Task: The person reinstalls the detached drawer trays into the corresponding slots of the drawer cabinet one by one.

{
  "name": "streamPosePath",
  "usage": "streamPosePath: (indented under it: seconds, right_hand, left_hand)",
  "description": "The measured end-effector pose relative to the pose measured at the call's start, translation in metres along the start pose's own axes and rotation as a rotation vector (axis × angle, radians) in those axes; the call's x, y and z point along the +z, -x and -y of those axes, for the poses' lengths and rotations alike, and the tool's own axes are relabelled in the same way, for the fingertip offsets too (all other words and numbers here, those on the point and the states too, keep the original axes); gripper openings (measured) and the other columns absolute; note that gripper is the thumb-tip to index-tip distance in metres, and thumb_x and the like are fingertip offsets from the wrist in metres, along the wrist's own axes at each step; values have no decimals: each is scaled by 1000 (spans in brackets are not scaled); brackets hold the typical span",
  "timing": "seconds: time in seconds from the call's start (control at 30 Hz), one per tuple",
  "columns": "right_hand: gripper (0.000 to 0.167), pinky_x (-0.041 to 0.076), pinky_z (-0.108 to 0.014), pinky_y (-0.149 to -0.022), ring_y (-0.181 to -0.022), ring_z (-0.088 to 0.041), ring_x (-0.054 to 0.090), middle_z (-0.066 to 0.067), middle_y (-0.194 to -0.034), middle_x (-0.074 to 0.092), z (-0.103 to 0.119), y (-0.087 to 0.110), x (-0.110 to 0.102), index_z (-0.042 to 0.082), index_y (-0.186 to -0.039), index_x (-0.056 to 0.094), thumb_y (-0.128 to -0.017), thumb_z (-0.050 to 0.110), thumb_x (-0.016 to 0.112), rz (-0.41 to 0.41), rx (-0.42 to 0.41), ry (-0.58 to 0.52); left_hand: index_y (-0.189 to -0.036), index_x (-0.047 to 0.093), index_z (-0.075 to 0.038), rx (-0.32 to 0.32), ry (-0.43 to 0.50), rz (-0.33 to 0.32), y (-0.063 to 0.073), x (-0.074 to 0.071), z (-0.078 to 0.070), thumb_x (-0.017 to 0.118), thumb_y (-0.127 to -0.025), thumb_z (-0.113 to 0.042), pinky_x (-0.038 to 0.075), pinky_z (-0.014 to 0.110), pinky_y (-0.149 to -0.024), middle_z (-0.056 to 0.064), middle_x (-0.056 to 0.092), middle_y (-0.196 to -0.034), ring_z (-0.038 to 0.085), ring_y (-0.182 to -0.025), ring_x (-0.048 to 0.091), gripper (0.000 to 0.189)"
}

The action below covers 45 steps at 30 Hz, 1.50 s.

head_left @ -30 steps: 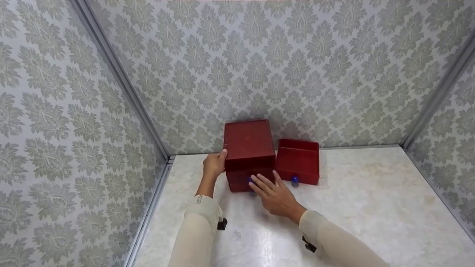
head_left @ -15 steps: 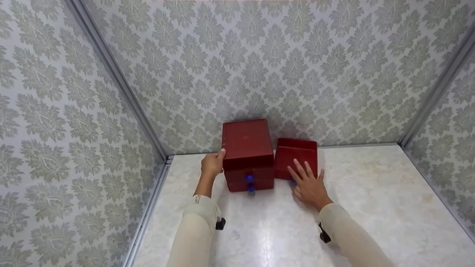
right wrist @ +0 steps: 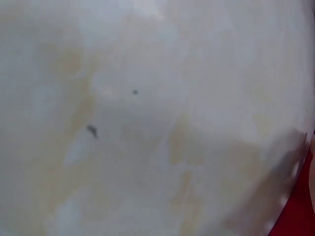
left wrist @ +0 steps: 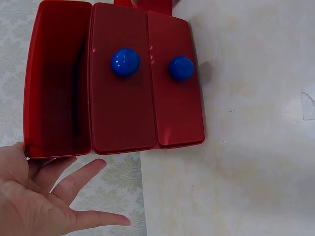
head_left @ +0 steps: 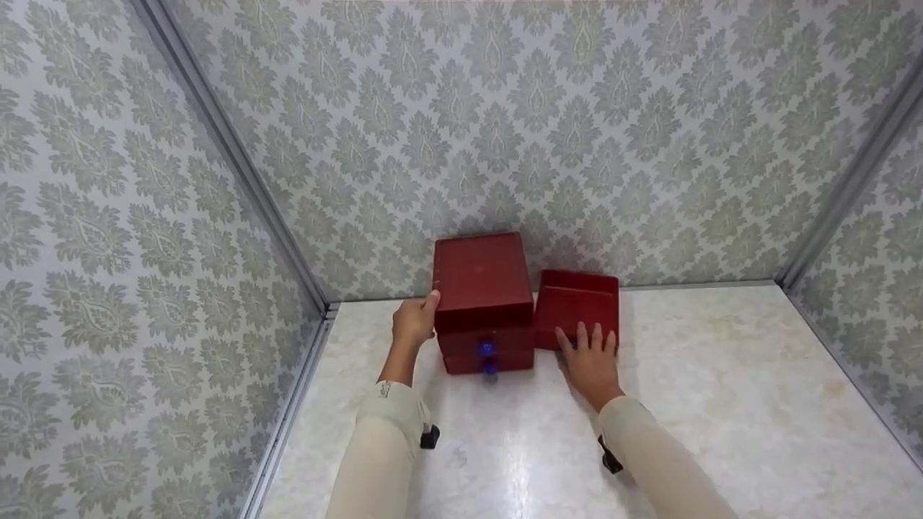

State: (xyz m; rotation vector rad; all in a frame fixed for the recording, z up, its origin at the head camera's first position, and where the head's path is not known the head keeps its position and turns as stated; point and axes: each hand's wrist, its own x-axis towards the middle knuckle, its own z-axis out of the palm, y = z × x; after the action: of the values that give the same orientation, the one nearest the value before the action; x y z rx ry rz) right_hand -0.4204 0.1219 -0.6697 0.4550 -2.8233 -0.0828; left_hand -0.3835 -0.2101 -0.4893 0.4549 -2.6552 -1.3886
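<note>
A red drawer cabinet stands near the back wall. Its top slot gapes empty in the left wrist view, beside two fitted drawers with blue knobs. My left hand rests against the cabinet's left side, thumb near the top edge; the left wrist view has its fingers spread and straight. Right of the cabinet, a loose red drawer lies on the table, empty inside. Over its front wall my right hand reaches with extended fingers, its knob hidden. Only a red corner shows in the right wrist view.
The pale marbled table ends at a patterned back wall. A side wall with a metal frame strip rises on the left, another on the right.
My right hand has left the cabinet's front and moved right to the loose drawer's front, uncovering the cabinet's blue knobs. The left hand stays at the cabinet's side.
</note>
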Motion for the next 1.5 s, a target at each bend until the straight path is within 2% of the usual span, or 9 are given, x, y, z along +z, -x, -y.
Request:
streamPosePath:
  seconds: [0.17, 0.33, 0.53, 0.67, 0.8, 0.9, 1.1, 1.23, 1.5]
  right_hand:
    - [59, 27, -76, -108, -132, -55, 41, -25, -146, 45, 2, -3, -1, 26, -159, 34, -105, 16, 58, 25, 12, 35]
    - [75, 37, -74, -98, -120, -51, 48, -25, -136, 49, 5, -1, 1, 21, -160, 31, -97, 0, 65, -18, -35, 152]
    - [91, 43, -73, -91, -113, -50, 52, -26, -130, 50, 1, 11, 3, 17, -160, 30, -86, 5, 81, -21, -75, 260]
    - [100, 45, -72, -93, -113, -48, 52, -25, -132, 51, -7, 19, 0, 19, -161, 27, -81, 10, 87, -20, -106, 320]
    - [103, 45, -74, -95, -115, -49, 51, -25, -132, 50, -15, 27, -5, 19, -161, 25, -80, 9, 88, -13, -141, 326]
    - [113, 44, -75, -96, -116, -50, 51, -26, -133, 49, -21, 33, -8, 19, -161, 21, -73, 10, 93, 0, -155, 332]
    - [126, 43, -75, -97, -118, -50, 50, -25, -135, 50, -27, 39, -16, 20, -162, 18, -64, 11, 98, 27, -151, 345]
    - [134, 45, -73, -96, -117, -49, 51, -25, -133, 51, -30, 43, -20, 20, -161, 18, -57, 12, 102, 10, -171, 360]
    - [127, 51, -68, -93, -112, -47, 56, -24, -127, 56, -33, 58, -32, 18, -161, 19, -63, 12, 99, -83, -229, 335]
  left_hand:
    - [-77, 63, -8, 10, 6, 9, 0, 0, -2, 46, -107, -48, 56, 33, -66, 2, 54, -67, 36, -85, 71, 53]
    - [-79, 67, -5, 24, -8, -10, -1, -2, -2, 46, -107, -47, 54, 31, -62, 4, 59, -68, 35, -81, 72, 54]
    - [-83, 71, -7, 18, -26, -2, 0, -2, -1, 46, -107, -47, 51, 29, -59, 10, 67, -76, 36, -81, 73, 54]
    - [-75, 65, -8, 24, -27, -4, 1, -2, -1, 46, -107, -47, 50, 30, -59, 6, 63, -70, 37, -82, 73, 54]
    - [-68, 58, -9, 38, -28, -17, 0, -1, -1, 47, -107, -46, 50, 29, -58, 0, 55, -60, 35, -76, 73, 55]
    - [-66, 56, -11, 39, -24, -21, 0, -1, -1, 47, -106, -46, 51, 29, -58, -1, 52, -59, 33, -74, 72, 54]
    - [-71, 61, -9, 21, -16, -19, 1, 0, 0, 48, -106, -47, 51, 29, -58, 2, 58, -65, 36, -80, 73, 53]
    - [-72, 62, -8, 13, -14, -21, 0, -1, 0, 48, -106, -47, 51, 30, -59, 5, 62, -68, 33, -75, 72, 54]
    - [-63, 51, -16, 25, -19, -8, -1, -1, 0, 46, -107, -46, 49, 28, -57, 3, 59, -62, 23, -65, 66, 54]
